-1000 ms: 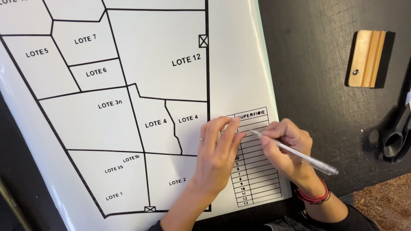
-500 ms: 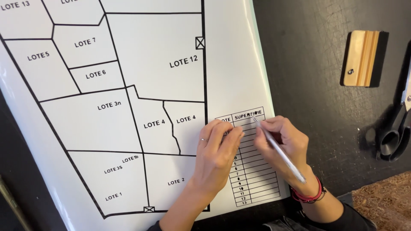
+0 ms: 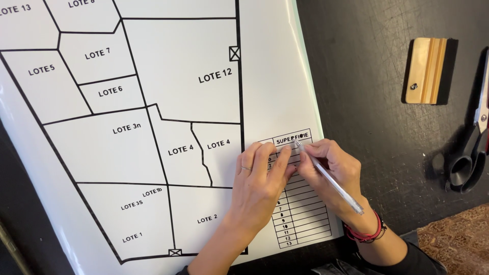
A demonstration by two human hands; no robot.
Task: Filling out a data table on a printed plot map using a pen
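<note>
A person's left hand [image 3: 260, 181] lies flat, fingers together, on a small printed table at the lower right corner of a white sheet [image 3: 275, 86] of outlined plots. The right hand [image 3: 333, 170] pinches a slim silver tool [image 3: 328, 176], its tip touching the table's top row. A wooden squeegee [image 3: 427, 70] and scissors [image 3: 471, 140] lie well apart on the dark worktop [image 3: 367, 102].

The white plan sheet [image 3: 275, 81] runs off the far and left edges; the left hand [image 3: 260, 183] covers the upper rows of its small table [image 3: 300, 214]; the black-handled scissors [image 3: 471, 147] are cut by the right edge; the tool's [image 3: 328, 177] tip is too small to tell.
</note>
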